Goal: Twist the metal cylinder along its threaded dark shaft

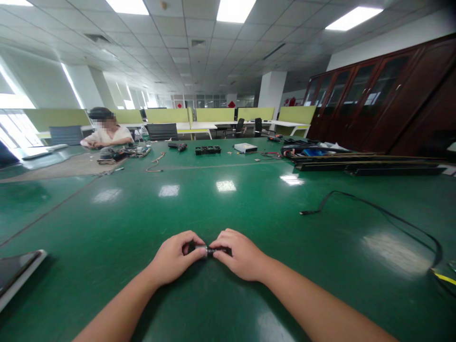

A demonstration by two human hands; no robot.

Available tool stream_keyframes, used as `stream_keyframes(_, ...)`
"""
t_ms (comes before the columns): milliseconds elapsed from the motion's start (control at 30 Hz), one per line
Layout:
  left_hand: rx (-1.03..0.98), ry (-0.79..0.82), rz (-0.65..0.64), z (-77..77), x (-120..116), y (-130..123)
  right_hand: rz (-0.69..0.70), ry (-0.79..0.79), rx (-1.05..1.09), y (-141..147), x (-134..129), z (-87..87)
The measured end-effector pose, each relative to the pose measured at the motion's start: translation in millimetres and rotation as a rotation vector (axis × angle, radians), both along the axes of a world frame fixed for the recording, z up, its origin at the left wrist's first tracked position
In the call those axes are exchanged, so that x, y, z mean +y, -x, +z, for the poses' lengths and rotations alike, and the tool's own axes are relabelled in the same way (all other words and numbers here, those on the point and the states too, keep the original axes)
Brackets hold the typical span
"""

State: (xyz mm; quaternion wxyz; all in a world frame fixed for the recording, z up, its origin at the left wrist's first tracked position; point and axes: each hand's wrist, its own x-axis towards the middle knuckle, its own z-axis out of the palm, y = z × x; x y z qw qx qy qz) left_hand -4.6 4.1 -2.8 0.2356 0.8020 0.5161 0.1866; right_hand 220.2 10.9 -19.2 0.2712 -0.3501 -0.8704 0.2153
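Note:
Close in front of me, just above the green table (pixel 199 204), my left hand (pixel 178 259) is closed around the thicker end of a small cylindrical metal part (pixel 205 250). That end has a silvery band. My right hand (pixel 238 254) pinches the narrower, dark end of the same part between thumb and fingers. The part lies about level between both hands. Its exact kind is hard to make out, since the fingers cover most of it.
A black cable (pixel 384 209) curves across the right side. At the left edge lies a flat device (pixel 21 270). Farther back are a cordless drill (pixel 177 146), a black frame (pixel 208 150), a white box (pixel 245 147) and stacked black rails (pixel 356 164). Another person (pixel 109 130) sits far left.

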Motion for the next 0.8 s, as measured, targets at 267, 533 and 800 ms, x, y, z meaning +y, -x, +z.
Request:
stream_keyframes(267,0.017,0.011,-0.01,1.9,0.9,0.0,-0.01,0.012,0.02,0.5,-3.8,1.7)
stream_keyframes(533,0.021,0.021,0.026,1.1,-0.4,-0.3,-0.002,-0.024,-0.001,0.1,-1.5,-3.0)
stream_keyframes(800,0.041,0.014,0.04,-0.4,-0.3,0.0,0.003,-0.025,0.004,1.1,-0.7,-4.0)
